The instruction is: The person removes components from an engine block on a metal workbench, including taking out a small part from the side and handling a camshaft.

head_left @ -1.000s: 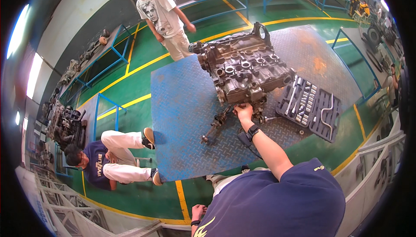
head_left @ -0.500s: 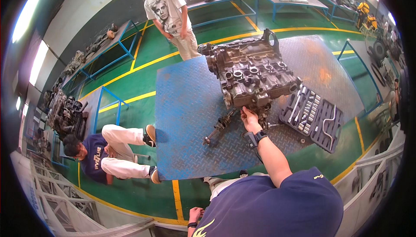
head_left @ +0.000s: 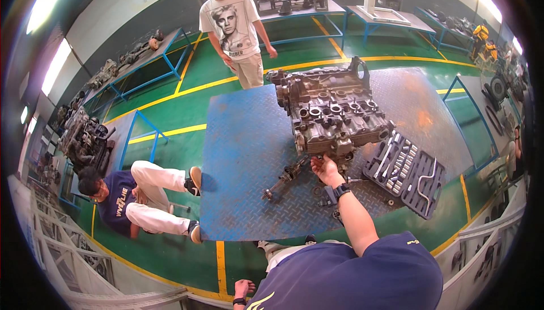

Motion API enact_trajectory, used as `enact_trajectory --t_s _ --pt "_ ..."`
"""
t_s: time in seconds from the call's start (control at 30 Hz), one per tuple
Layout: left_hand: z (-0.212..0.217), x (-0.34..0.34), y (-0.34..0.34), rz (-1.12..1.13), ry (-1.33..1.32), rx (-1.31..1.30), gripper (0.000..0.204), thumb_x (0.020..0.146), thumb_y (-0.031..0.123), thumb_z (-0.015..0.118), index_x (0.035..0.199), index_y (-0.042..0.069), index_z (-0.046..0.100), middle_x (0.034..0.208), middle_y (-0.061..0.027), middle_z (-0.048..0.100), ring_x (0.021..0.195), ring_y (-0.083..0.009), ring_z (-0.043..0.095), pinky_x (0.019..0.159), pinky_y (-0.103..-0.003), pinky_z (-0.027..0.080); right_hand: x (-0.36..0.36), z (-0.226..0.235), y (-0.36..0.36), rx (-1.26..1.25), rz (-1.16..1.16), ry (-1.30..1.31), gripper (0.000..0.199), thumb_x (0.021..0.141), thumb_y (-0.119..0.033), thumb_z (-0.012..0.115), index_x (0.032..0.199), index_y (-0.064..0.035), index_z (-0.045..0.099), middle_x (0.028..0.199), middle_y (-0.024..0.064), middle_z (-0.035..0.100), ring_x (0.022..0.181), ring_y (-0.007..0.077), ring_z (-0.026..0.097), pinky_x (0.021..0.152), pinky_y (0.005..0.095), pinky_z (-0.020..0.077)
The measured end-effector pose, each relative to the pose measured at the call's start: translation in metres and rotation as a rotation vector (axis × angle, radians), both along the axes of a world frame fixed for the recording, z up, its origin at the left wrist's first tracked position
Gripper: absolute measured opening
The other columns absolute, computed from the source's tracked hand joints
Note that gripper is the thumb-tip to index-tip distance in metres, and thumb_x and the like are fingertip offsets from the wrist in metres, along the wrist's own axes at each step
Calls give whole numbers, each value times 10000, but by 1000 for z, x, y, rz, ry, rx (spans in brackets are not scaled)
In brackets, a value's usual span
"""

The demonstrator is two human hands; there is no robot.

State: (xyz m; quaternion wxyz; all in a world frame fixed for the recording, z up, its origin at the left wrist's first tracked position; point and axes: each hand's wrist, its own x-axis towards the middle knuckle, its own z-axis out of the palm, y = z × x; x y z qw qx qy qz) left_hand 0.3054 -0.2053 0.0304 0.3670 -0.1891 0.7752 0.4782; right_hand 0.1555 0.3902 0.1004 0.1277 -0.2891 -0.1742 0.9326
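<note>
hands-rt (head_left: 325, 171) turned palm-up vs b4 | at engine (head_left: 335, 116) lower edge | grip: can't tell | hands-lt (head_left: 243, 288) half-curled

A bulky, brownish-grey cast-metal engine (head_left: 335, 118) sits with its round-holed face upward on a blue-and-grey, rust-stained metal platform (head_left: 243, 168).

From afar I am seeing a blue-grey table (head_left: 249, 140) carrying a diamond tread pattern and rust-orange blotches toward its right edge, a brownish-grey engine (head_left: 334, 97) near its far edge, and a black socket case (head_left: 416, 177) with silvery sockets (head_left: 400, 165) at its near right corner.
</note>
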Motion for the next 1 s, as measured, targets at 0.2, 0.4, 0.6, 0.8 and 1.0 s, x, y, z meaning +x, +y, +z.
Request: enact_trajectory --t_s 0.2,0.4,0.6,0.8,1.0 --pt "-30 9 -16 47 62 186 252 789 207 509 675 28 645 640 -72 646 488 -154 586 444 -285 462 -4 -9 1 146 -80 71 176 862 -149 635 961 -16 574 905 96 603 767 164 577 612 249 474" --pt "24 35 12 -46 53 -88 201 721 124 507 703 -33 630 694 -191 615 656 -321 571 617 -431 446 -2 -14 -10 142 -159 -101 106 780 -20 691 834 -36 602 749 66 592 651 163 568 520 246 452" --pt "10 55 -10 286 -90 48 196 774 123 507 639 11 594 573 -102 575 447 -194 512 398 -315 390 -16 -35 0 -58 -243 -39 172 823 -117 676 939 -52 568 746 77 597 650 207 598 583 278 528" --pt "-20 36 -16 397 15 72 212 801 118 481 612 43 541 529 -68 536 389 -145 460 354 -269 344 13 0 -6 153 -217 14 231 885 -95 570 1068 45 570 1065 122 614 946 228 597 875 289 500" --pt "-44 86 -16 419 14 103 218 816 156 460 649 44 544 544 -72 539 389 -154 453 356 -299 339 37 49 -30 479 245 -273 401 964 -239 468 1234 56 502 1226 131 551 1117 165 483 955 238 385"
